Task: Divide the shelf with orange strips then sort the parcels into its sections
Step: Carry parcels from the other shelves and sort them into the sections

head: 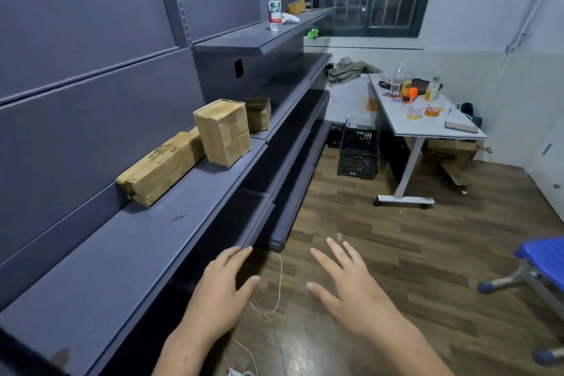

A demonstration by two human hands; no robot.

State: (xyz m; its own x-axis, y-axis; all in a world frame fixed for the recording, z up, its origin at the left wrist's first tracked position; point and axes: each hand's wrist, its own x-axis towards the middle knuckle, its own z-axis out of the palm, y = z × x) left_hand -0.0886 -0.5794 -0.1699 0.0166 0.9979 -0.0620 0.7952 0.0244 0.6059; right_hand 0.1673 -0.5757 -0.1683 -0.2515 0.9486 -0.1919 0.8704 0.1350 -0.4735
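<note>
A dark grey metal shelf (146, 241) runs along the left wall. Three brown taped parcels stand on it: a long flat one (161, 166) against the back panel, an upright box (224, 131) beside it, and a smaller box (258, 113) farther along. My left hand (219, 293) hovers open near the shelf's front edge, palm down, holding nothing. My right hand (348, 284) is open too, fingers spread above the wooden floor. No orange strips show on the shelf. An orange tape roll (433, 112) lies on the white table.
A water bottle (274, 3) stands on the upper shelf, with a small box (296, 6) behind it. The white table (464, 133) with bottles and clutter stands at right, a black crate (358, 151) beside it. A blue stool (540, 253) is at far right. Thin wire (276, 293) trails on the floor.
</note>
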